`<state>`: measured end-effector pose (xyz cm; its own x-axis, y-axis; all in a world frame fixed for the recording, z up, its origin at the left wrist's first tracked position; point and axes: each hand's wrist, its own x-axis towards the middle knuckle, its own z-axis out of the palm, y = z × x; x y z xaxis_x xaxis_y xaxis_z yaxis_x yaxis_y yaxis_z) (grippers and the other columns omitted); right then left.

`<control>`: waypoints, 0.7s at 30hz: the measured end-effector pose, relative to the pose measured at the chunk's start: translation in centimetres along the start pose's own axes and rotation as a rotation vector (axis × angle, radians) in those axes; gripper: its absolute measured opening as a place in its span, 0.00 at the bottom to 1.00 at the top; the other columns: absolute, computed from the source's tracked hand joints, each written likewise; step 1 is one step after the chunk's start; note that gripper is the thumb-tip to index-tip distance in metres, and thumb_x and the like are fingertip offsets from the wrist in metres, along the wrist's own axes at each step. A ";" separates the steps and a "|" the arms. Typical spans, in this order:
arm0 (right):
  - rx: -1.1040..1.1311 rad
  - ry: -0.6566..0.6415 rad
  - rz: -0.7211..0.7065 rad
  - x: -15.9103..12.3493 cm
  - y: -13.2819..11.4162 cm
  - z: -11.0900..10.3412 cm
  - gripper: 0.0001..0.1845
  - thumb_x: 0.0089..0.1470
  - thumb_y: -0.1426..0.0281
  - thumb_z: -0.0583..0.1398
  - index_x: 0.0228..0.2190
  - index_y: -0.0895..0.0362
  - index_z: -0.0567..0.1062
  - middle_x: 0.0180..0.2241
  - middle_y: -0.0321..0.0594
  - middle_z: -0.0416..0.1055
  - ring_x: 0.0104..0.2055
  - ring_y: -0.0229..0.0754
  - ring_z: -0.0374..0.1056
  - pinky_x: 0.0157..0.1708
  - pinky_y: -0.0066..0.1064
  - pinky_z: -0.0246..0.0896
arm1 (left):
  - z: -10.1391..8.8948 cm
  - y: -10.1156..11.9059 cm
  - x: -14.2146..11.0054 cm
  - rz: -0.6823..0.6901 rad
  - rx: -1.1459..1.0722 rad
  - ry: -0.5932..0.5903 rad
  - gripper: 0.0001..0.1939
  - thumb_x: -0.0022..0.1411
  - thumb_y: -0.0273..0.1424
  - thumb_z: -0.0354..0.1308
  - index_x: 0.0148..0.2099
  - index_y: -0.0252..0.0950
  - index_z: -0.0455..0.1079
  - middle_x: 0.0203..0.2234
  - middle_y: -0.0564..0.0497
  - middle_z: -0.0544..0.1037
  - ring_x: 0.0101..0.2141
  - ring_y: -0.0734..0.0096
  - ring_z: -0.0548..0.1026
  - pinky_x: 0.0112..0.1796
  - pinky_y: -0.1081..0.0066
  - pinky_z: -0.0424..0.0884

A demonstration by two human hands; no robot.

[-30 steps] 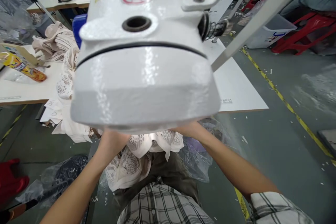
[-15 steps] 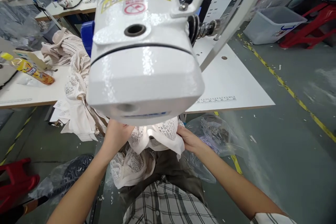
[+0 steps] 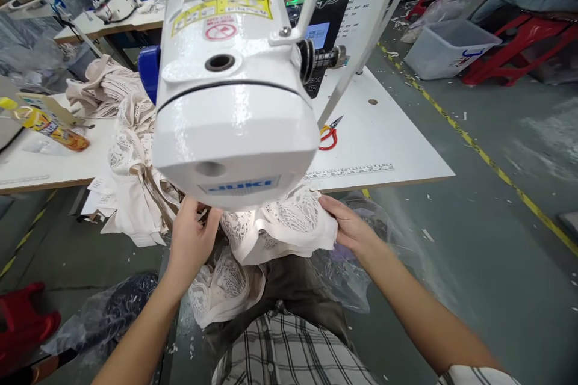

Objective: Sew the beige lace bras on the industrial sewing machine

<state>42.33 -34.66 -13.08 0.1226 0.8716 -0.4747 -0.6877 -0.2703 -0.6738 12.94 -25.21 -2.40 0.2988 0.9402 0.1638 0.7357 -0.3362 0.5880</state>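
Observation:
A cream lace bra spreads out just below the head of a white sewing machine. My right hand pinches its right end between thumb and fingers. At its left end my left hand is closed, thumb against fingers, partly under the machine head; what lies between those fingertips is hard to see, but the bra's edge runs to them. Another lace bra hangs over my left thigh. The needle area is hidden behind the machine head.
More bras are heaped on the table at left, some hanging over its edge. A drink bottle lies beyond them. Red-handled scissors and a printed ruler are right of the machine. A plastic bin stands on the floor.
My head view has shifted back, showing more of the machine front and the scissors. My right hand has moved right, out from under the machine head, drawing the bra's end outward.

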 end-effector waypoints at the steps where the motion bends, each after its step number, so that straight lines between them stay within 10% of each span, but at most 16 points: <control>1: -0.036 0.012 -0.047 -0.4 -0.6 0.0 0.17 0.41 0.62 0.73 0.34 0.54 0.80 0.32 0.36 0.81 0.31 0.40 0.75 0.36 0.29 0.71 | -0.2 0.2 -0.8 0.037 0.010 0.052 0.06 0.66 0.33 0.53 0.43 0.37 0.66 0.33 0.49 0.73 0.33 0.69 0.72 0.28 0.73 0.64; 5: -0.250 -0.147 -0.189 -2.8 -2.2 2.1 0.17 0.41 0.56 0.73 0.27 0.55 0.80 0.25 0.37 0.77 0.25 0.39 0.71 0.27 0.30 0.66 | -0.2 3.0 -4.4 0.433 -0.070 0.153 0.14 0.63 0.26 0.56 0.51 0.36 0.63 0.45 0.43 0.73 0.48 0.63 0.73 0.45 0.67 0.72; 9: -0.670 -0.696 -0.215 -5.4 -2.5 7.0 0.15 0.53 0.59 0.67 0.27 0.58 0.81 0.25 0.38 0.75 0.28 0.38 0.68 0.29 0.28 0.62 | 0.5 6.0 -5.7 0.710 -0.111 -0.141 0.32 0.58 0.37 0.63 0.61 0.34 0.59 0.52 0.37 0.72 0.54 0.52 0.71 0.52 0.56 0.70; 14: -1.004 -0.590 -0.362 -5.3 -3.0 10.6 0.15 0.62 0.63 0.59 0.31 0.57 0.81 0.27 0.37 0.76 0.28 0.35 0.67 0.28 0.26 0.58 | 0.4 4.6 -3.6 0.050 -0.168 -0.545 0.12 0.64 0.42 0.55 0.36 0.39 0.70 0.20 0.55 0.72 0.20 0.73 0.68 0.21 0.74 0.61; 21: -1.212 -0.236 -0.410 -1.8 -2.8 10.4 0.22 0.56 0.57 0.62 0.17 0.57 0.72 0.17 0.34 0.66 0.24 0.37 0.61 0.23 0.28 0.50 | 1.5 2.1 -0.8 -0.232 -0.199 -0.252 0.27 0.60 0.39 0.57 0.16 0.39 0.48 0.10 0.58 0.46 0.16 0.78 0.48 0.19 0.72 0.45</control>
<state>36.60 -31.19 -4.48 -0.0448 0.9952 -0.0869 0.4651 -0.0562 -0.8835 15.13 -26.72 -2.51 0.2960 0.9387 -0.1766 0.6768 -0.0756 0.7323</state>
